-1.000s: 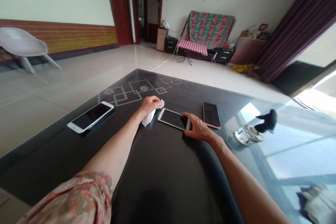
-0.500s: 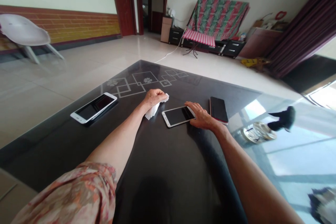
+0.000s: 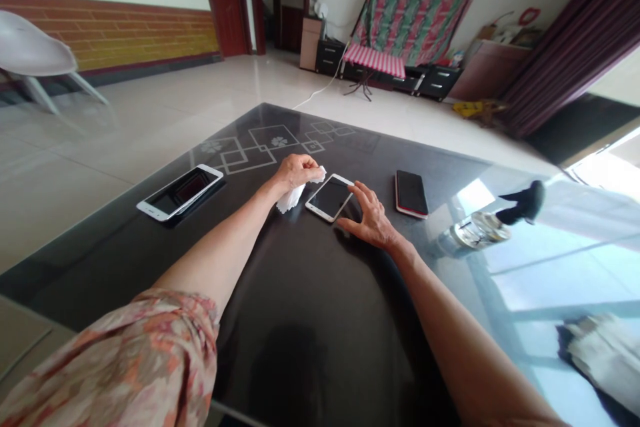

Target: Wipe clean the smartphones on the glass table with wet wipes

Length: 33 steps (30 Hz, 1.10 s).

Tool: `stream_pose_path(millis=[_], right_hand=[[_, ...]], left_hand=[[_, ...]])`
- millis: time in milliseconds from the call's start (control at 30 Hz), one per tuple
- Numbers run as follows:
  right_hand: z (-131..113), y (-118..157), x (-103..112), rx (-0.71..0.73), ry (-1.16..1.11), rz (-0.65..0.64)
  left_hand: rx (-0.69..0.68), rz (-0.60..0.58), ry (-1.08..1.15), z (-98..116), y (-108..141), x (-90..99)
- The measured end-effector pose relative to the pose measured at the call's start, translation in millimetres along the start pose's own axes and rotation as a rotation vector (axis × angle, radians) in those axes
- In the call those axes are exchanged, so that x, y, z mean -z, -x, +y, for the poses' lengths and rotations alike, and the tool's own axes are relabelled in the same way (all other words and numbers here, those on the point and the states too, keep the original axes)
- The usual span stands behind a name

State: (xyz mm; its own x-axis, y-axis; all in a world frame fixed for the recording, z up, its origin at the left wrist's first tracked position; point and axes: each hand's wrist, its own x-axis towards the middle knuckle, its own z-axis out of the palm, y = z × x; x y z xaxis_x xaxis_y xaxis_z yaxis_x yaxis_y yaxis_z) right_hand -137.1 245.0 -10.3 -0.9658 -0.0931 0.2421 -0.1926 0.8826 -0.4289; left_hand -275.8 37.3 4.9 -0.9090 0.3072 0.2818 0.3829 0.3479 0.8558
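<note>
Between my two hands a white smartphone (image 3: 330, 198) lies screen up on the dark glossy table (image 3: 295, 280). My left hand (image 3: 296, 172) is closed on a crumpled white tissue (image 3: 291, 199), just left of that phone. On the phone's right side is my right hand (image 3: 369, 217), fingers spread, with thumb and fingertips at its edge; nothing is gripped. A black phone with a red edge (image 3: 411, 193) lies farther right. Over on the left, another white phone (image 3: 181, 192) rests at a slight tilt on a dark object beneath it.
A clear glass jar (image 3: 477, 232) with a black thing (image 3: 523, 203) beside it stands on the right of the table. Some white and dark cloth (image 3: 600, 353) lies at lower right. Past the table are a white chair (image 3: 35, 47) and a striped small table (image 3: 375, 60).
The middle phone has turned counterclockwise, its far end now pointing more away from me. My right hand has shifted to its right edge and spread open. The view has tilted slightly.
</note>
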Motion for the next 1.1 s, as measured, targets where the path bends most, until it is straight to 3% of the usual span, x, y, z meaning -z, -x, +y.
stream_pose_path(millis=[167,333,833,1100], right_hand=[[-23,10,-11,-0.096,0.044,0.058],[-31,13,-18,-0.108,0.093,0.159],[-29,12,-21,-0.117,0.102,0.188],[-33,13,-19,-0.105,0.058,0.184]], left_hand=[[-0.079,-0.137,-0.166,11,33,20.6],[-0.218,-0.169,-0.267,5,60,25.9],[-0.324,-0.260,-0.384,4,61,21.1],[-0.488,-0.348,-0.522,9,57,11.1]])
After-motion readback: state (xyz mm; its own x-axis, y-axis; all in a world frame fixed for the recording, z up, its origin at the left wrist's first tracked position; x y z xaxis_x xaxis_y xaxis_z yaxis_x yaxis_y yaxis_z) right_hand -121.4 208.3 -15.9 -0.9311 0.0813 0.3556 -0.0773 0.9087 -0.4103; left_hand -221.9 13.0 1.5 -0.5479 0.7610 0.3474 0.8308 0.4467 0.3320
